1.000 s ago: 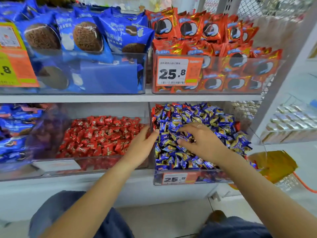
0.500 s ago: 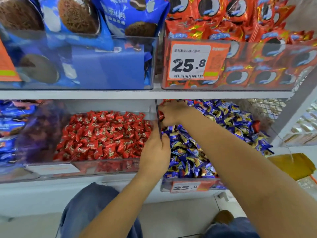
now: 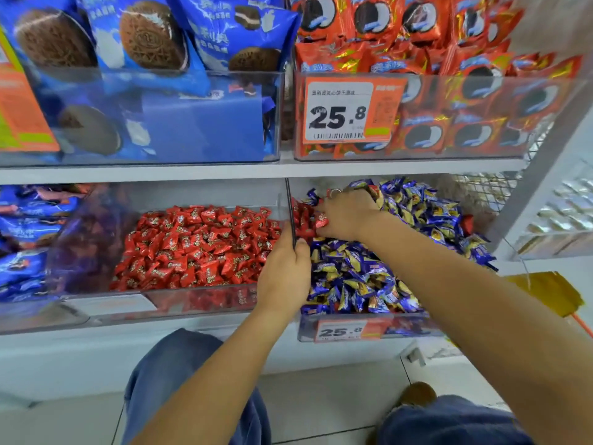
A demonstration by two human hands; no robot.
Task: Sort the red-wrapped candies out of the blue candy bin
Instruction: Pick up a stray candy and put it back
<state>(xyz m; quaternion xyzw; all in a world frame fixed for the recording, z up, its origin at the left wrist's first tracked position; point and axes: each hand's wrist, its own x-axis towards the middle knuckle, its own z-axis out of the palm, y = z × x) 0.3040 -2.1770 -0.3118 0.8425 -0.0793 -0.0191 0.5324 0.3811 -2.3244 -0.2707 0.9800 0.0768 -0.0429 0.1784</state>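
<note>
From your head camera: your right hand (image 3: 348,213) is curled around red candies (image 3: 305,220) at the back left corner of the blue candy bin (image 3: 369,326). Your left hand (image 3: 284,277) pinches the clear wall (image 3: 290,213) just beside them.

Cookie packs (image 3: 154,43) above, price tag (image 3: 349,112)

White lower shelf (image 3: 192,319) w/ clear red candy bin (image 3: 205,303), blue candy bin (image 3: 369,329) beside, upper shelf (image 3: 288,168) w/ cookie bins (image 3: 417,149)
</note>
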